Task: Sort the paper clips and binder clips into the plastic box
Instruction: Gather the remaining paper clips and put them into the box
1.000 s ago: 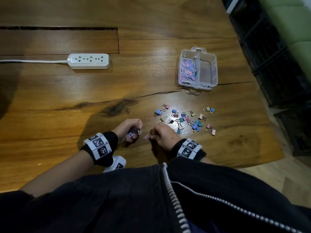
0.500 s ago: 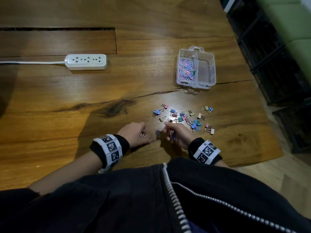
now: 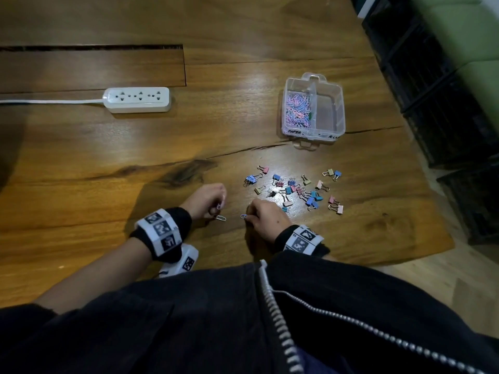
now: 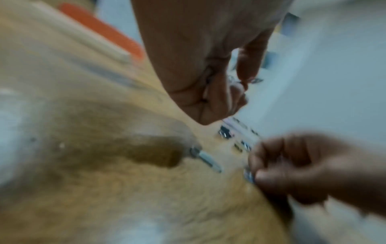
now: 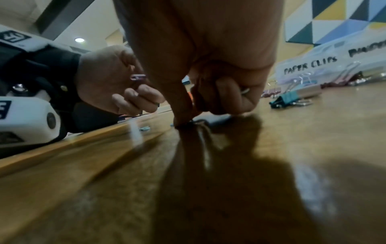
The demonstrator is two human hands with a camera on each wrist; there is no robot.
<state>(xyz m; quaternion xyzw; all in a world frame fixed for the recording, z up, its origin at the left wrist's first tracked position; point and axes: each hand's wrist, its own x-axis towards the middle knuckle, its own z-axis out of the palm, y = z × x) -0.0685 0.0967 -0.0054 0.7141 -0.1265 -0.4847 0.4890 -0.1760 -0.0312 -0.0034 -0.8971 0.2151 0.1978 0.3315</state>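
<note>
My left hand (image 3: 216,209) is curled loosely around a few paper clips; a pink one (image 5: 137,76) sticks out of its fist. A silver paper clip (image 3: 220,218) lies on the wood just below it. My right hand (image 3: 249,215) pinches a blue paper clip (image 3: 243,216) against the table, with another silver clip (image 5: 245,91) tucked in its curled fingers. Several coloured binder clips (image 3: 297,188) are scattered to its right. The clear plastic box (image 3: 339,109) stands beyond them, with paper clips (image 3: 297,109) in its left compartment and nothing in its right one.
A white power strip (image 3: 137,99) with its cord lies at the far left. A dark crack runs across the wooden table (image 3: 108,147) ahead of my hands. The table's right edge drops off near black crates (image 3: 445,103). My dark jacket (image 3: 243,319) fills the bottom.
My right hand swung right toward the binder clips, then came back left onto the blue paper clip. My left hand stayed in place, with a silver clip now lying beside it.
</note>
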